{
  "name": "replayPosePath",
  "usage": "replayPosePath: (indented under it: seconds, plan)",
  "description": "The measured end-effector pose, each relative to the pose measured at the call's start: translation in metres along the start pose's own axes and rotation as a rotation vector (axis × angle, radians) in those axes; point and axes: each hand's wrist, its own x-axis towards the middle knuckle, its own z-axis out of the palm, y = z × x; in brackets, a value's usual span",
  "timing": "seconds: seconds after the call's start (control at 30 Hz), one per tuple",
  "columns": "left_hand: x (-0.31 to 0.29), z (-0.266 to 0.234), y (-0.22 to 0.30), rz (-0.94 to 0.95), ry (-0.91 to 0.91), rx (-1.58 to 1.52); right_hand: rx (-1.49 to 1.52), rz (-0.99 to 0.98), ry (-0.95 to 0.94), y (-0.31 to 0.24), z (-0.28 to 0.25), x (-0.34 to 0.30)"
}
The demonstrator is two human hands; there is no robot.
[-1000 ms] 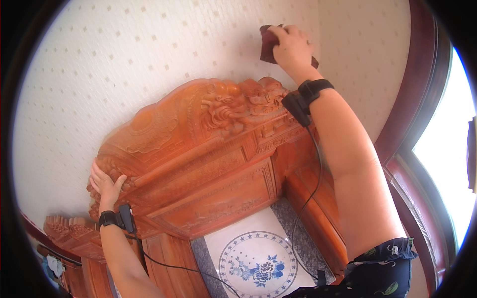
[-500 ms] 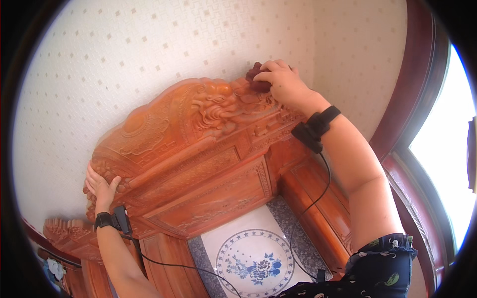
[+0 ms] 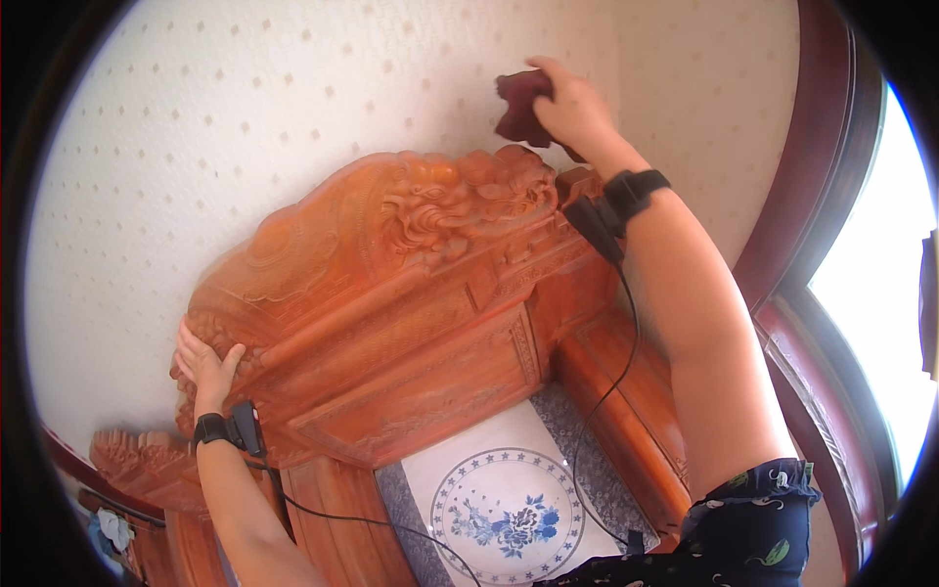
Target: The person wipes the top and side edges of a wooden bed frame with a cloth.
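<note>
A carved reddish-brown wooden chair back (image 3: 391, 274) with scrollwork along its top stands against the wall. My left hand (image 3: 207, 362) rests on the carved left end of it, fingers spread over the edge. My right hand (image 3: 579, 110) is raised above the right end of the top edge, its fingers closed on a dark maroon cloth (image 3: 523, 108). The cloth hangs clear of the carving, in front of the wallpaper. Motion slightly blurs the right hand.
A white cushion (image 3: 509, 514) with a blue flower print lies on the seat, bordered by dark patterned fabric. Wooden armrests (image 3: 626, 391) flank it. Black cables (image 3: 342, 519) run from both wrist straps. A dark-framed window (image 3: 871, 274) is at the right.
My right hand has lifted the maroon cloth up off the top of the carving. My left hand has stayed on the left end, with only a slight shift.
</note>
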Motion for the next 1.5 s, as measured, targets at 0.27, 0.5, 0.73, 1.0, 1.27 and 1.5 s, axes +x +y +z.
replayPosePath:
  seconds: [0.27, 0.5, 0.73, 1.0, 1.27, 1.5]
  plan:
    - [0.004, 0.001, -0.003, 0.010, 0.007, 0.032, -0.112, -0.210, -0.437, 0.001, 0.035, -0.017]
    - [0.004, -0.002, 0.001, -0.030, -0.013, 0.031, 0.523, 0.372, -0.024, 0.044, 0.000, -0.069]
    - [0.003, -0.002, -0.005, -0.012, -0.004, 0.025, 0.870, 0.421, 0.029, 0.045, -0.003, -0.025]
    - [0.004, -0.001, -0.002, -0.012, -0.006, 0.039, 0.368, 0.222, -0.140, 0.068, 0.054, -0.025]
    - [0.005, 0.001, -0.013, 0.024, 0.005, 0.063, 0.292, 0.053, -0.101, 0.059, 0.033, -0.049]
    - [0.000, -0.003, -0.003, 0.016, -0.011, 0.058, 1.225, 0.577, 0.257, 0.027, -0.006, -0.094]
